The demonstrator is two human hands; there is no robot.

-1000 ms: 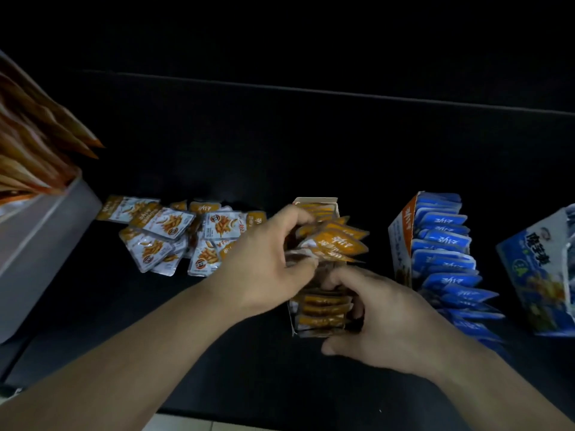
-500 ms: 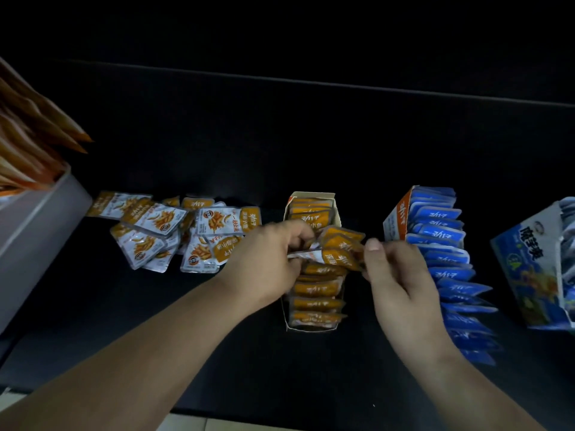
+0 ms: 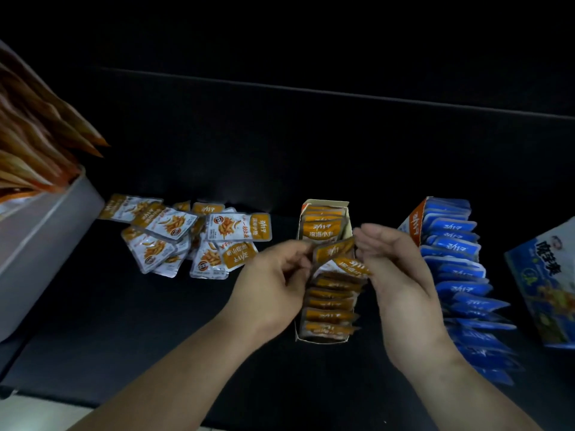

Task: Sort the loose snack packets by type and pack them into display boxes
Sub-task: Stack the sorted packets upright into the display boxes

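Figure: a black, matte desk (image 3: pixel 124 321) fills most of the view. It runs from its near edge back to a thin pale line (image 3: pixel 311 91), which crosses the frame from left to right and slopes slightly downward toward the right. Beyond this line the background (image 3: pixel 280 32) is uniformly black, too dark to tell what it is. At the lower left corner, a narrow strip of pale floor (image 3: pixel 34 415) shows below the desk's near edge. Lighting is dim: the near desk surface reads dark bluish grey, the far part almost black.

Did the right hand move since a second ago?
Yes. The right hand went from the near end of the orange box up along its right side.
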